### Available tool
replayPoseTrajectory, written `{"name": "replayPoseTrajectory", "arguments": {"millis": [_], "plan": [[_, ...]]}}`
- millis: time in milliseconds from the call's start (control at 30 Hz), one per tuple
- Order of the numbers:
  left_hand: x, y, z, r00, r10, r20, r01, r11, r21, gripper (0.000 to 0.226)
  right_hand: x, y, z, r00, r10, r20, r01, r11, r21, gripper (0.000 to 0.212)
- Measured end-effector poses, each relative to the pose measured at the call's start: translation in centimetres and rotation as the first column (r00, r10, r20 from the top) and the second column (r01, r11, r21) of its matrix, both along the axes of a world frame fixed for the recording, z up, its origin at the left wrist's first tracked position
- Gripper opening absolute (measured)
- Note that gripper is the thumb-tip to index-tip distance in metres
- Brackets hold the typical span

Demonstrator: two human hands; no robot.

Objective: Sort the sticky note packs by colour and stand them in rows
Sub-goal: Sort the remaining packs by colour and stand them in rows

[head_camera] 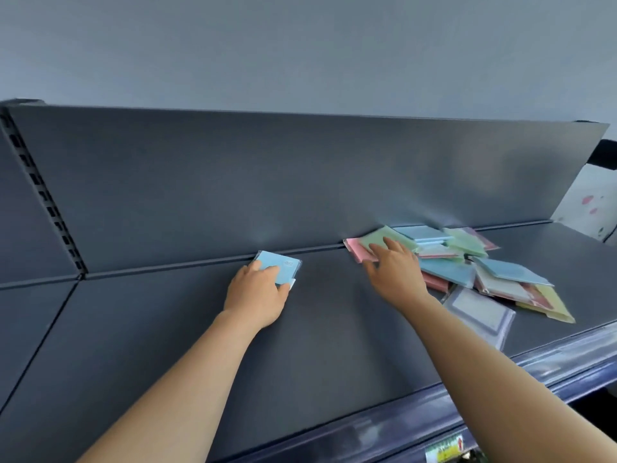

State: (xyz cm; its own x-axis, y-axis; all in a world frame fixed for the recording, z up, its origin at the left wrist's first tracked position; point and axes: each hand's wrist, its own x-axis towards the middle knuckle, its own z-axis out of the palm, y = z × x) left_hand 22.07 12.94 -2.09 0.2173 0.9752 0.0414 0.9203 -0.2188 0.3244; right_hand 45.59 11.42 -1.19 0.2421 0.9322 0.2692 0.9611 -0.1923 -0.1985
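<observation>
On the shelf: we see a dark grey shelf deck (334, 329) with an upright back panel (233, 182) behind it, and both of the person's bare arms reaching in over it.
Left hand: the left hand (257, 295) is clamped on a blue pack (278, 269) — fingers curled over its near edge, thumb on the side away from us as far as we can tell.
Blue pack: it sits tilted just beyond the left hand's fingertips, its far edge at the seam where the deck meets the back panel; we cannot tell whether it touches the panel.
Right hand: the right hand (395, 267) lies palm down with fingers spread apart, pressed flat on a green pack (394, 237) and not closed around anything.
Pink pack: a pink pack (355, 250) pokes out from under the green one, just left of the right hand's fingertips.
Loose pile: a pile of packs (484, 272) spreads to the right of the right hand — blue, green, pink and yellow ones lying flat and overlapping.
Pale pack: a pale pack (477, 310) in clear wrap lies on the pile's near side, just right of the right forearm.
Gap: bare deck lies between the two hands, well apart from each other.
</observation>
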Motion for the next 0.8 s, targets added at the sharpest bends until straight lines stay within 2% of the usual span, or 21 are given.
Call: {"name": "replayPoseTrajectory", "arguments": {"millis": [100,300,567,800], "plan": [[2.0,-0.1,0.0,0.999,0.050,-0.004,-0.050,0.999,0.019,0.044,3.5,1.8,-0.2,0.998,-0.008,0.055,0.011,0.999,-0.039,0.049],[4.9,0.1,0.2,0.993,0.115,-0.016,-0.114,0.993,0.039,0.045,7.4,4.3,-0.8,0.998,-0.063,0.021,0.066,0.976,-0.210,0.066],[6.6,0.5,-0.4,0.988,0.147,-0.038,-0.144,0.986,0.079,0.048,6.9,3.2,-1.8,0.997,0.036,0.064,-0.030,0.996,-0.089,0.070],[6.5,0.5,-0.3,0.984,0.176,0.014,-0.176,0.984,0.031,0.052,3.8,1.0,-2.0,0.965,0.248,-0.086,-0.254,0.964,-0.074,0.066]]}}
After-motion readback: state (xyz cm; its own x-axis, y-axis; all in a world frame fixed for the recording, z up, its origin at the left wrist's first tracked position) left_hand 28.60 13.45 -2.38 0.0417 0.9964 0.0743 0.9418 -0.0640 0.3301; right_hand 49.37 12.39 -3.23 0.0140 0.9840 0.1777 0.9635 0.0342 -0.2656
